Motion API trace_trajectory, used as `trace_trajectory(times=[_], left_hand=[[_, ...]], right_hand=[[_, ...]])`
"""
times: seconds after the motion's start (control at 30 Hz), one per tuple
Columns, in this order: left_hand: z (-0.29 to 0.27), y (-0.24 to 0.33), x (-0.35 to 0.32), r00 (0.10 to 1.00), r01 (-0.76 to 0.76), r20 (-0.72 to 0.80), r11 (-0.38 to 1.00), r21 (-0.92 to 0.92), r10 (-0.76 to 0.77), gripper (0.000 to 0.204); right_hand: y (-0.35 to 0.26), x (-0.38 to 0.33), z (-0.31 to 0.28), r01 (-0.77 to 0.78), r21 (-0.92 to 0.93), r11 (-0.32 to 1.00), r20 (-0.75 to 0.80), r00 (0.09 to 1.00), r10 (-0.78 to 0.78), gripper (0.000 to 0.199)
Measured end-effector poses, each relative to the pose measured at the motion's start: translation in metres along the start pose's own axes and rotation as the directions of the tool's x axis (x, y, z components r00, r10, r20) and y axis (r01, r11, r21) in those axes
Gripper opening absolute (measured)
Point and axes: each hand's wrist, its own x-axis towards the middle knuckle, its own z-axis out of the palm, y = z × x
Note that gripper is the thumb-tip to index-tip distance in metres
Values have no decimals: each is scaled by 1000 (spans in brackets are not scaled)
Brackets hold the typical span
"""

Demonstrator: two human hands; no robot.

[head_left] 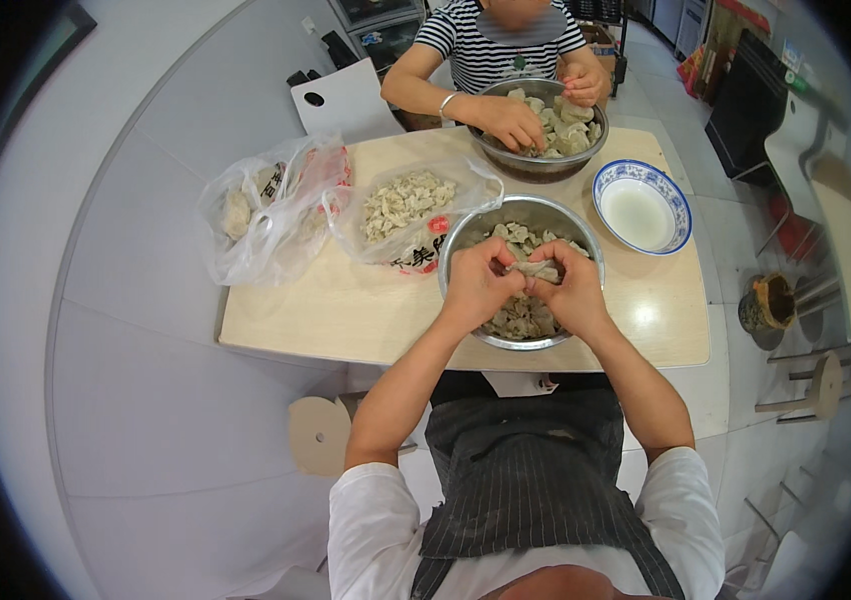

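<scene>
My left hand (480, 285) and my right hand (572, 290) meet over a steel bowl (524, 345) at the front of the table. Between the fingertips of both hands is a floppy, greyish-beige piece (543, 270), with thumbs and fingers pinching it from either side. More pale pieces (522, 319) of the same look fill the bowl beneath; their exact kind I cannot make out. Left of the bowl, an open clear plastic bag (358, 243) holds a heap of small torn-looking pieces (408, 204).
Across the table (296, 325), another person's hands (516, 122) work in a second steel bowl (544, 172) of larger pieces. A blue-patterned white bowl (643, 207) with cloudy liquid stands at right. Another plastic bag (261, 245) lies at the left edge. Stools (319, 436) stand around.
</scene>
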Motion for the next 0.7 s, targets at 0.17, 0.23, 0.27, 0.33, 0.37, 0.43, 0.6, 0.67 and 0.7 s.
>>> trace_trajectory(times=[0.17, 0.23, 0.27, 0.33, 0.37, 0.43, 0.6, 0.67, 0.7], left_hand=[[1, -11, 5, 979, 52, -173, 959, -279, -104, 7], [-1, -10, 5, 972, 88, -166, 913, -399, -166, 6], [-3, -10, 5, 974, 83, -156, 903, -422, -163, 6], [-6, -9, 5, 975, 40, -185, 912, -409, -125, 7], [-7, -6, 6, 971, 2, -222, 929, -369, -91, 7], [-12, -7, 9, 958, -24, -275, 935, -354, -80, 9], [-18, 3, 7, 972, 128, -133, 915, -382, -192, 12], [-13, -3, 4, 983, 134, -74, 938, -318, -166, 14], [-11, -5, 2, 987, 136, -44, 949, -286, -154, 14]], right_hand=[[1, 2, 8, -215, 463, 860, 38, 974, 224, 27], [4, 2, 10, -194, 488, 851, 33, 978, 204, 28], [4, 2, 11, -185, 500, 846, 32, 980, 195, 28], [1, 3, 6, -184, 431, 883, 24, 981, 192, 27], [0, 3, 3, -183, 395, 900, 19, 981, 191, 27], [2, 0, -3, -177, 345, 922, 28, 984, 179, 27], [3, 5, -10, -83, 144, 986, 67, 995, 74, 30], [-3, 10, -5, -29, 73, 997, 104, 994, 21, 34], [-5, 12, -3, -46, 68, 997, 121, 992, 38, 35]])
